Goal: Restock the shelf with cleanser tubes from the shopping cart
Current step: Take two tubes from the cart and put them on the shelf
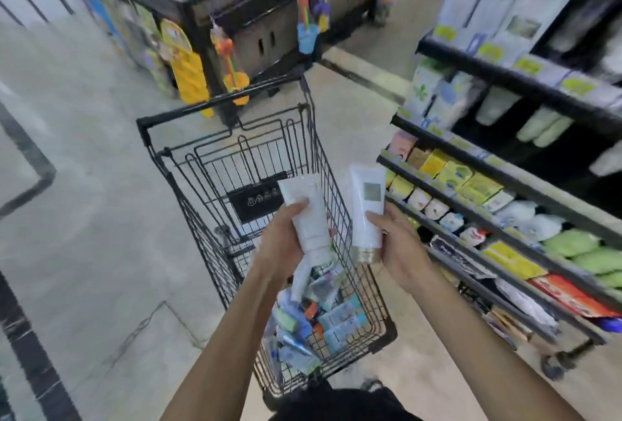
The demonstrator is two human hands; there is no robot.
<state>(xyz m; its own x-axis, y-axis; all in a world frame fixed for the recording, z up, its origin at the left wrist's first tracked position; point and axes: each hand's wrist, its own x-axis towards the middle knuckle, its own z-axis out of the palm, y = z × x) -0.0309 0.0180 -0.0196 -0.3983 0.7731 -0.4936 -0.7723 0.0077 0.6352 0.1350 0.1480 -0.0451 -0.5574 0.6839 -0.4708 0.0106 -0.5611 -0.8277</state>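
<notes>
Black display stand (255,26) sits at aisle end, top centre. Yellow hanging card (188,73) dangles at stand's left front corner. Orange-and-yellow toy (232,60) hangs just right of card, against stand's front. Blue-based toy (307,26) hangs at stand's right front corner. Grey concrete floor (87,218) spreads below and left of stand. Dark floor stripe (30,350) runs far below-left of stand, along frame's lower edge.

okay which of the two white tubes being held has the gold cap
The tube in the right hand: that white cleanser tube ends in a gold cap at the bottom and carries a grey square label. The left hand's tube shows neither.
</notes>
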